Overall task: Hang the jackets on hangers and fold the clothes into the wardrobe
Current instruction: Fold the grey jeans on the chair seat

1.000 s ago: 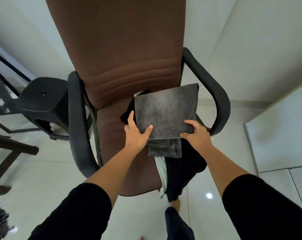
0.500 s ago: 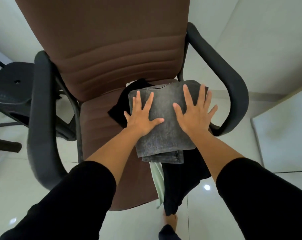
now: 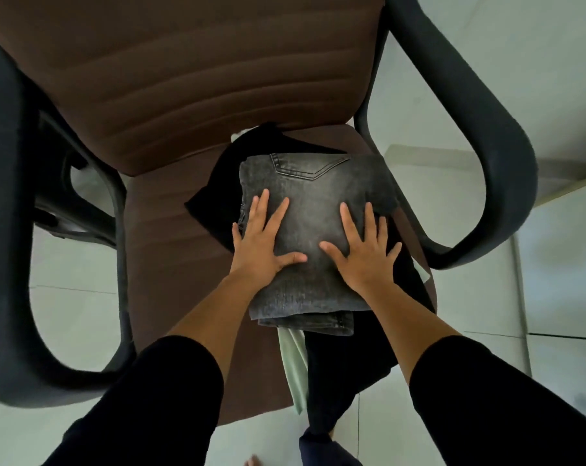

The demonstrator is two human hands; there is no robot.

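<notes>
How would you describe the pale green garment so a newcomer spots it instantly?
Start at the brown office chair, then the clothes heaped on its seat under the folded grey jeans. Below the jeans' near edge, a pale green garment hangs over the seat front beside black fabric; it is the only light-coloured piece there.

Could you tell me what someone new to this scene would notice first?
Folded grey jeans lie mid-seat on a brown chair, atop dark clothes. The left hand and right hand press flat on them. A pale green garment hangs off the seat's front edge.
</notes>
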